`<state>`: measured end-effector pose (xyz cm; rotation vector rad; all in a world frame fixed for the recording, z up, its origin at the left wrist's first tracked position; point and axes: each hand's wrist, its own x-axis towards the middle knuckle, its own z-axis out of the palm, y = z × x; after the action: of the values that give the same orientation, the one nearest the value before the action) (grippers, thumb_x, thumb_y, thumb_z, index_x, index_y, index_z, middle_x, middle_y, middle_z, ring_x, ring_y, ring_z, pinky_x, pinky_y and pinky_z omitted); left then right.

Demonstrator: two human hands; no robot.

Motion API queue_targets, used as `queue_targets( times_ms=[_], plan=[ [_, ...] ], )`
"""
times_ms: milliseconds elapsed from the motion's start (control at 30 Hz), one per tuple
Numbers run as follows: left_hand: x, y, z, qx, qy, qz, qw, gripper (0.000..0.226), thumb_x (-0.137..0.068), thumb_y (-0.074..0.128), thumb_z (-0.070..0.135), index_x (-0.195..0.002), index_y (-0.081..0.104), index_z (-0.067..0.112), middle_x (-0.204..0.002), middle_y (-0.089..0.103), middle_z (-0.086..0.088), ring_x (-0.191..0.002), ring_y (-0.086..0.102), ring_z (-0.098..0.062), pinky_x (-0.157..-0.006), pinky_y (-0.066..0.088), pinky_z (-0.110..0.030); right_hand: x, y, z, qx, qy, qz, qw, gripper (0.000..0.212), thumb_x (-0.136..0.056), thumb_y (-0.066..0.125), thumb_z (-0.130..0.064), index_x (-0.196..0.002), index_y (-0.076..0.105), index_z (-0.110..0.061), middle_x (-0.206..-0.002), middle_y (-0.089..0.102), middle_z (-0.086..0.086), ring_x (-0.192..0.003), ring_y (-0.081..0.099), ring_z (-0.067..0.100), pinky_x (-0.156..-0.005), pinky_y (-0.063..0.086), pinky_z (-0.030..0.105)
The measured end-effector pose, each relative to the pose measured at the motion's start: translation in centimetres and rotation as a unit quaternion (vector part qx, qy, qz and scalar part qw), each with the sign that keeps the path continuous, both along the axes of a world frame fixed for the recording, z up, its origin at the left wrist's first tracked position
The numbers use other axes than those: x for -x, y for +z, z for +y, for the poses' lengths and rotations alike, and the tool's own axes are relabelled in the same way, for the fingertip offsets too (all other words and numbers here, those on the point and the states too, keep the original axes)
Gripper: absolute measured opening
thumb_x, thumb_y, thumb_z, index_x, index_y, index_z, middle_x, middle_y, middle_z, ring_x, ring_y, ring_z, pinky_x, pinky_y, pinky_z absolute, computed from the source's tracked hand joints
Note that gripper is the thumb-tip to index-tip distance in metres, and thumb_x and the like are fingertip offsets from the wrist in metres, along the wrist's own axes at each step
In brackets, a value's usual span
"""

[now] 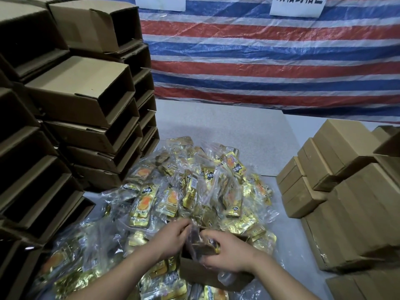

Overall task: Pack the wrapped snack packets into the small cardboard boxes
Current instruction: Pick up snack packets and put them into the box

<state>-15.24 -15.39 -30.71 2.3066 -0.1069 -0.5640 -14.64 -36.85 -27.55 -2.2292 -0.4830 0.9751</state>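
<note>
Both hands [173,239] seemingly curled over box [201,271].

Grey table [238,131]: packet heap [194,191], open boxes [82,100], closed boxes [337,180].

Two bare forearms are seen entering from the six o'clock edge, each ending in an uncovered hand: the left hand [173,239] and the right hand [227,252]. No sleeve, glove, ring, watch or bracelet is worn on either visible arm. The fingers [184,224] are bare, with short nails faintly seen.
</note>
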Motion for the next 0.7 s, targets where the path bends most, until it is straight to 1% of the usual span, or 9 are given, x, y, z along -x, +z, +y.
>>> queue_targets(
  times_ms=[133, 200, 267, 367, 433, 533, 600, 633, 700],
  plan=[
    [0.1, -0.3, 0.0, 0.003, 0.001, -0.011, 1.0, 0.02, -0.107, 0.038, 0.034, -0.106, 0.057, 0.027, -0.103, 0.063, 0.0, -0.096, 0.058, -0.015, -0.083, 0.046, -0.031, -1.0, -1.7, 0.1, 0.028, -0.012, 0.045, 0.998, 0.052, -0.082, 0.071, -0.036, -0.132, 0.055, -0.037, -0.123, 0.065, -0.011, -0.11, 0.063, 0.011, -0.102, 0.049, 0.035],
    [0.0, -0.3, 0.0, -0.005, 0.001, -0.016, 1.0, 0.02, -0.107, 0.038, 0.033, -0.104, 0.057, 0.027, -0.1, 0.064, -0.001, -0.093, 0.059, -0.017, -0.081, 0.046, -0.031, -1.3, -2.5, 0.6, 0.044, -0.003, 0.049, 0.998, 0.056, -0.086, 0.072, -0.035, -0.138, 0.052, -0.035, -0.126, 0.065, -0.003, -0.113, 0.064, 0.019, -0.103, 0.048, 0.036],
    [-0.2, -0.3, 0.0, -0.007, 0.004, -0.019, 1.0, 0.021, -0.107, 0.038, 0.032, -0.105, 0.058, 0.024, -0.1, 0.064, -0.002, -0.093, 0.059, -0.018, -0.081, 0.047, -0.032, -1.4, -3.1, 1.1, 0.039, -0.001, 0.049, 0.998, 0.063, -0.087, 0.074, -0.035, -0.145, 0.047, -0.032, -0.136, 0.059, -0.006, -0.12, 0.058, 0.014, -0.104, 0.043, 0.025],
    [-0.1, -0.4, -0.1, -0.001, 0.009, -0.024, 1.0, 0.02, -0.107, 0.039, 0.032, -0.104, 0.058, 0.026, -0.098, 0.065, 0.001, -0.092, 0.06, -0.016, -0.081, 0.047, -0.032, -1.0, -3.7, 1.5, 0.024, -0.025, 0.071, 0.997, 0.065, -0.089, 0.075, -0.03, -0.147, 0.047, -0.022, -0.136, 0.055, -0.013, -0.123, 0.051, 0.004, -0.098, 0.037, 0.011],
    [0.3, -0.5, -0.4, 0.004, 0.002, -0.028, 1.0, 0.017, -0.106, 0.039, 0.033, -0.098, 0.054, 0.032, -0.093, 0.063, 0.005, -0.089, 0.06, -0.013, -0.079, 0.047, -0.031, -0.6, -3.9, 1.5, 0.041, -0.023, 0.09, 0.995, 0.063, -0.09, 0.073, -0.031, -0.147, 0.047, -0.019, -0.134, 0.057, -0.01, -0.123, 0.052, 0.006, -0.104, 0.038, 0.017],
    [0.6, -0.6, -0.6, 0.01, 0.008, -0.031, 0.999, 0.02, -0.106, 0.039, 0.033, -0.107, 0.058, 0.028, -0.095, 0.066, 0.005, -0.088, 0.061, -0.012, -0.079, 0.048, -0.03, -0.8, -3.5, 1.6, 0.113, 0.036, 0.064, 0.991, 0.066, -0.091, 0.066, -0.048, -0.148, 0.042, -0.026, -0.138, 0.057, -0.003, -0.123, 0.055, 0.017, -0.108, 0.041, 0.032],
    [0.6, -0.6, -0.5, 0.013, 0.013, -0.031, 0.999, 0.022, -0.107, 0.039, 0.033, -0.11, 0.06, 0.026, -0.098, 0.067, 0.005, -0.089, 0.061, -0.012, -0.081, 0.05, -0.031, -1.3, -2.4, 1.8, 0.139, 0.062, 0.057, 0.987, 0.067, -0.093, 0.059, -0.055, -0.151, 0.039, -0.029, -0.144, 0.053, 0.0, -0.124, 0.053, 0.019, -0.107, 0.042, 0.034],
    [0.6, -0.6, -0.4, 0.011, 0.012, -0.03, 0.999, 0.022, -0.107, 0.039, 0.033, -0.11, 0.059, 0.027, -0.098, 0.067, 0.005, -0.089, 0.061, -0.012, -0.081, 0.05, -0.031, -1.6, -1.7, 1.8, 0.131, 0.061, 0.073, 0.987, 0.063, -0.095, 0.055, -0.057, -0.15, 0.04, -0.029, -0.14, 0.055, 0.0, -0.117, 0.056, 0.016, -0.102, 0.044, 0.032],
    [0.6, -0.5, -0.5, 0.011, 0.005, -0.027, 1.0, 0.02, -0.107, 0.038, 0.034, -0.107, 0.058, 0.029, -0.095, 0.066, 0.006, -0.085, 0.061, -0.01, -0.076, 0.05, -0.03, -2.3, 0.0, 1.4, 0.097, 0.046, 0.126, 0.986, 0.05, -0.099, 0.047, -0.056, -0.141, 0.05, -0.029, -0.111, 0.063, -0.002, -0.083, 0.06, 0.005, -0.074, 0.049, 0.022]
  ],
)
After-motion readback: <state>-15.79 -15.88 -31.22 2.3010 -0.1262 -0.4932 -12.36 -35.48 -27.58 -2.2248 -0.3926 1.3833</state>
